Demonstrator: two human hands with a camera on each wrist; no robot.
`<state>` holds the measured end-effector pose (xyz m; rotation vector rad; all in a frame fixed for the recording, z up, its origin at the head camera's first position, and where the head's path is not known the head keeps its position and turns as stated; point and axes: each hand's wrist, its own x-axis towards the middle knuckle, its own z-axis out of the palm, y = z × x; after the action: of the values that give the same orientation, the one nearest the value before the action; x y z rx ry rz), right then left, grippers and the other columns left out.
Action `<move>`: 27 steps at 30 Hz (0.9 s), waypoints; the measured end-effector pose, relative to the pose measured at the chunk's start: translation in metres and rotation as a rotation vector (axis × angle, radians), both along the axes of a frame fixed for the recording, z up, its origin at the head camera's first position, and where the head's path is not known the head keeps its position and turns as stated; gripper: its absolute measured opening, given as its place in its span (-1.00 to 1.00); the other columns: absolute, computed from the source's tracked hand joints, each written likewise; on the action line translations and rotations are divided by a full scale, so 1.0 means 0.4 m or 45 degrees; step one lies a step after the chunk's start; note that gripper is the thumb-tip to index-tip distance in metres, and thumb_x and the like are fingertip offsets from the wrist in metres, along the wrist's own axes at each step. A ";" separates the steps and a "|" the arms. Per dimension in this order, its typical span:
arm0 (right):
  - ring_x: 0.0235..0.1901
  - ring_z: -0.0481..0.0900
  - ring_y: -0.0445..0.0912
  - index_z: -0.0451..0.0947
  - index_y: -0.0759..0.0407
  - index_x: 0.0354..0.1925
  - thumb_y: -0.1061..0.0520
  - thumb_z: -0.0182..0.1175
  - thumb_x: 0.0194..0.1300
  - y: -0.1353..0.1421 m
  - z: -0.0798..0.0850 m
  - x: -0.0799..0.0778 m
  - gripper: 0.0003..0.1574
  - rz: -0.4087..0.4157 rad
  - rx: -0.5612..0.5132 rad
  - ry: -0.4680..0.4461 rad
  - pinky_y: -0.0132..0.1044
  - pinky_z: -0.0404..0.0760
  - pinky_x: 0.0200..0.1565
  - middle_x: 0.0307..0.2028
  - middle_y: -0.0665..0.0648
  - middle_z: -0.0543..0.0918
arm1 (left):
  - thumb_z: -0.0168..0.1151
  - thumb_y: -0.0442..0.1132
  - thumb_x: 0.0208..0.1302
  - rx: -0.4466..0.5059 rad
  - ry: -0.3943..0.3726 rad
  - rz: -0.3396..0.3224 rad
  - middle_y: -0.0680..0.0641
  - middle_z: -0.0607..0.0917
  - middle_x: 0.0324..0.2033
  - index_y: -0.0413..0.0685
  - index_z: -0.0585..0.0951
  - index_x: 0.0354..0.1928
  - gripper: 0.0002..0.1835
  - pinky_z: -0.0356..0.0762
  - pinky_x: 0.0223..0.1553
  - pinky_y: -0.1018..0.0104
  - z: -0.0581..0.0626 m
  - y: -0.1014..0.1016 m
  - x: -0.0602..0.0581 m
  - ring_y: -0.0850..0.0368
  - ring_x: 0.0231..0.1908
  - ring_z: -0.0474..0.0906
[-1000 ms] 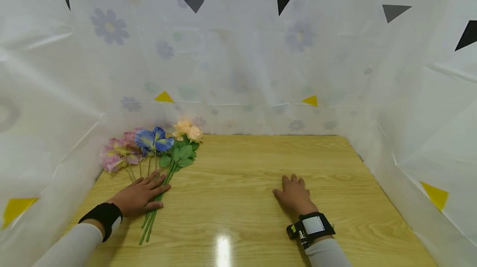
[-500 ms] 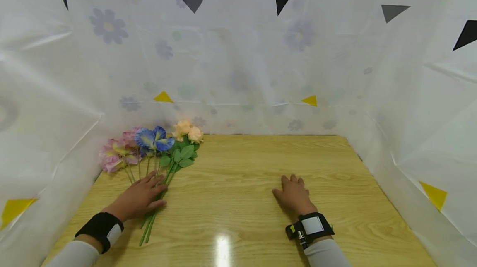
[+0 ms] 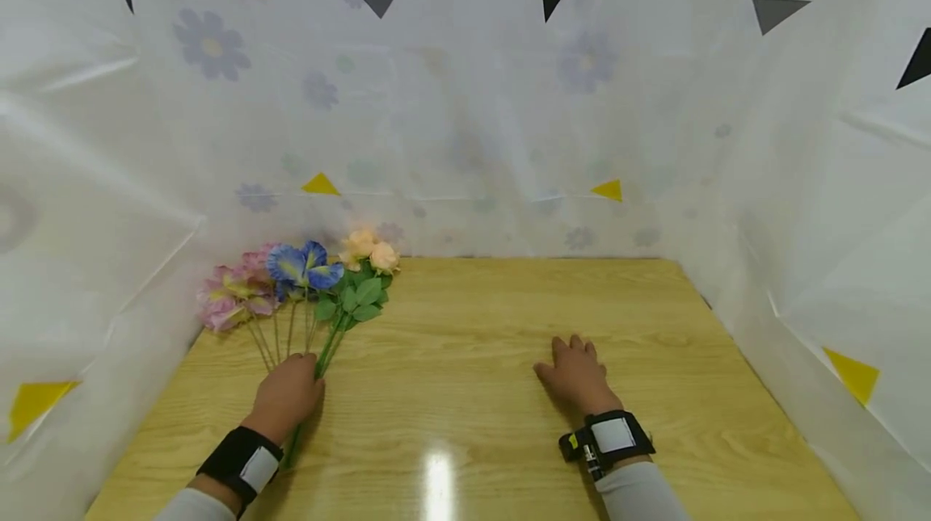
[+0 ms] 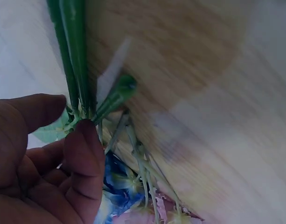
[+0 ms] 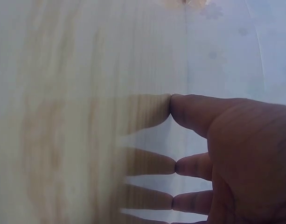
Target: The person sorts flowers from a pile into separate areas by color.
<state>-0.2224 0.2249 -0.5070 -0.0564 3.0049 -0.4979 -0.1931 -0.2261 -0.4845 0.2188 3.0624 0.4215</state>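
Note:
My left hand (image 3: 289,393) has its fingers curled at the green stems of the peach roses (image 3: 382,257), low down on the left of the table. In the left wrist view, thumb and bent forefinger close in from either side of the thick green stems (image 4: 73,46). Blue irises (image 3: 304,266) and pink irises (image 3: 231,299) lie beside the roses, their thin stems (image 3: 275,337) running under or behind the hand. My right hand (image 3: 577,376) rests on the table at the right, fingers spread and holding nothing; fingertips touch the surface in the right wrist view.
The wood-look table (image 3: 465,327) is ringed by white translucent sheeting (image 3: 465,101) printed with faded flowers. Black, grey and yellow triangles (image 3: 853,376) mark the sheeting. The flower heads lie close to the back left edge.
My left hand has gone from lying flat over the stems to curling its fingers at them, shifting slightly to the right. The flowers and my right hand stay put.

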 end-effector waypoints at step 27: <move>0.26 -0.10 0.51 0.17 0.33 0.35 -0.19 0.05 0.29 0.004 0.002 0.000 -0.12 -0.014 -0.009 -0.024 0.56 0.15 0.01 0.32 0.55 0.09 | -0.01 -0.34 0.25 0.285 -0.100 0.117 -0.16 0.53 -0.48 -0.28 0.42 -0.24 -0.88 0.30 -0.52 0.16 0.029 0.026 0.009 0.03 -0.55 0.35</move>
<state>-0.2225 0.2263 -0.5062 -0.0358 2.9866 -0.5074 -0.1896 -0.2155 -0.4728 0.0665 2.9532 0.7602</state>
